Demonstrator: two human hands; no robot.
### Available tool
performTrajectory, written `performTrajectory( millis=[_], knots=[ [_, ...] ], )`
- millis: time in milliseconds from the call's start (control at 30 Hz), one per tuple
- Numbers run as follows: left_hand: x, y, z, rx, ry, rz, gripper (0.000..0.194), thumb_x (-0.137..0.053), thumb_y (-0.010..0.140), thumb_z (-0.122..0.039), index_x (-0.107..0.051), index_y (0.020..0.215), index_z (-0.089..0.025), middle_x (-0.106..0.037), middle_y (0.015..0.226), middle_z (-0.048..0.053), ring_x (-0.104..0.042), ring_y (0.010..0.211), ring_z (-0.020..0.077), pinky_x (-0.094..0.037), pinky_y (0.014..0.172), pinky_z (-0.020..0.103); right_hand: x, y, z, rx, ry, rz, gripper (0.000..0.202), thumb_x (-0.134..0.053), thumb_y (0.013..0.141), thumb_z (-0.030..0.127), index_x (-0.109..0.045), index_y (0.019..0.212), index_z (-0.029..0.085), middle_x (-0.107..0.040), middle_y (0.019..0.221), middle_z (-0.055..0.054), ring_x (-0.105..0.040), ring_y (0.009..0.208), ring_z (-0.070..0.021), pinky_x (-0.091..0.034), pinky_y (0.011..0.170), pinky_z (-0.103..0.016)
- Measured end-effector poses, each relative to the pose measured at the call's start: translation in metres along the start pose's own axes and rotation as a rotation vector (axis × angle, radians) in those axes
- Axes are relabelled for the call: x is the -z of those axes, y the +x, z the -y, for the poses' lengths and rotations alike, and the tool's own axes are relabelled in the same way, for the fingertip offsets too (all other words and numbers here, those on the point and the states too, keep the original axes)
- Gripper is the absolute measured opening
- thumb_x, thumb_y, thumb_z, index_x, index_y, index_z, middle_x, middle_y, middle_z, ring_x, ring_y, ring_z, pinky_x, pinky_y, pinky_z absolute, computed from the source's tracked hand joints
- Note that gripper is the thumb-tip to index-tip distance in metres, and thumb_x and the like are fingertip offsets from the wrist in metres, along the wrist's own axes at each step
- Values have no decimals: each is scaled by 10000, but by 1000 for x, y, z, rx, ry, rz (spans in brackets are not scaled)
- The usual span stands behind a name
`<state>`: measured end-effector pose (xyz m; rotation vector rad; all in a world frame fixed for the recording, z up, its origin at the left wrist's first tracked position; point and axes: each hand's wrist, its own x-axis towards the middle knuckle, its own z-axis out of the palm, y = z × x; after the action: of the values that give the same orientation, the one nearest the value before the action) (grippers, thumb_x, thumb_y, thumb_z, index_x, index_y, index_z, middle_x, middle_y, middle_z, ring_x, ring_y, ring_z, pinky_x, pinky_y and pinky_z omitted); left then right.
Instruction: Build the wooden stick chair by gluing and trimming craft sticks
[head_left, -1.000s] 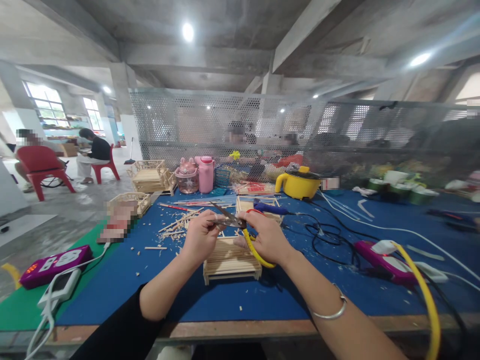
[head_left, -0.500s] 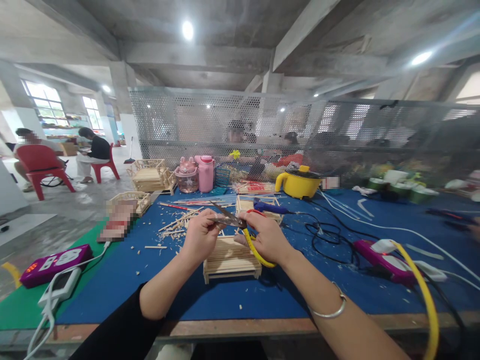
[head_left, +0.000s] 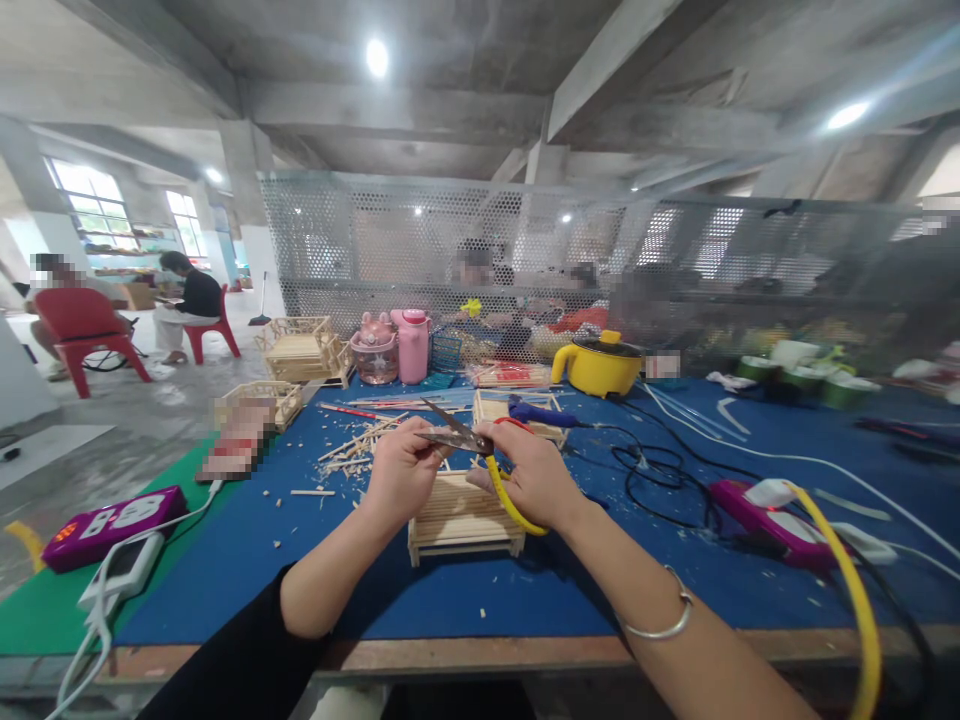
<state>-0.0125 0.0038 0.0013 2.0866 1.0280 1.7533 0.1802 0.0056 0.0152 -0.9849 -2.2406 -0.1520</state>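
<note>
1. Above the blue surface [head_left: 225, 560], both hands meet over a small wooden-stick frame [head_left: 463, 520] that sits on it.
2. The right hand [head_left: 534, 478] is closed through the yellow loops of the scissors [head_left: 469, 442], whose blades stand slightly parted and point left.
3. The left hand [head_left: 403, 470] is pinched shut on a thin stick piece at the blades; the piece itself is too small to make out.
4. Loose sticks [head_left: 360, 445] lie scattered just behind the left hand.
5. A yellow pot [head_left: 598, 368] stands farther back, right of centre.
</note>
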Motion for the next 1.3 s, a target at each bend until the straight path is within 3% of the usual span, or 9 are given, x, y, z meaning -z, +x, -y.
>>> performTrajectory(
  millis=[267, 400, 633, 967, 1300],
  knots=[
    [-1, 0, 2, 49, -24, 31, 151, -581, 804, -175, -718, 746, -202, -644, 719, 25, -579, 692, 144, -446, 623, 244, -3, 1, -4, -32, 80, 50, 420, -556, 832, 504, -598, 1080, 168, -663, 819, -59, -602, 711, -185, -451, 639, -281],
    [-1, 0, 4, 85, -41, 34, 120, -614, 797, -205, -712, 731, -182, -628, 706, 23, -564, 659, 136, -435, 605, 243, -1, 2, 2, -41, 36, 62, 468, -583, 803, 513, -562, 1134, 182, -645, 974, -83, -592, 822, -205, -451, 694, -300],
    [-1, 0, 5, 35, -34, 15, 154, -609, 768, -92, -720, 774, -199, -594, 676, -6, -542, 653, 113, -414, 616, 220, 1, 3, 2, 13, 22, 25, 522, -596, 785, 524, -538, 1155, 159, -610, 1010, -115, -561, 930, -246, -452, 816, -375],
    [0, 0, 4, -6, -29, 13, 124, -618, 785, -144, -700, 696, -168, -606, 672, 21, -553, 650, 127, -426, 601, 231, 1, 1, 3, -22, 95, 88, 498, -599, 797, 505, -533, 1167, 178, -614, 1016, -101, -564, 917, -235, -451, 775, -345],
    [1, 0, 0, -36, 27, 14, 175, -603, 756, -57, -718, 774, -188, -608, 669, 2, -555, 631, 113, -420, 597, 220, 1, 2, 0, 37, 37, 44, 508, -599, 790, 514, -531, 1159, 171, -611, 1017, -113, -563, 938, -250, -455, 821, -378]
  ],
)
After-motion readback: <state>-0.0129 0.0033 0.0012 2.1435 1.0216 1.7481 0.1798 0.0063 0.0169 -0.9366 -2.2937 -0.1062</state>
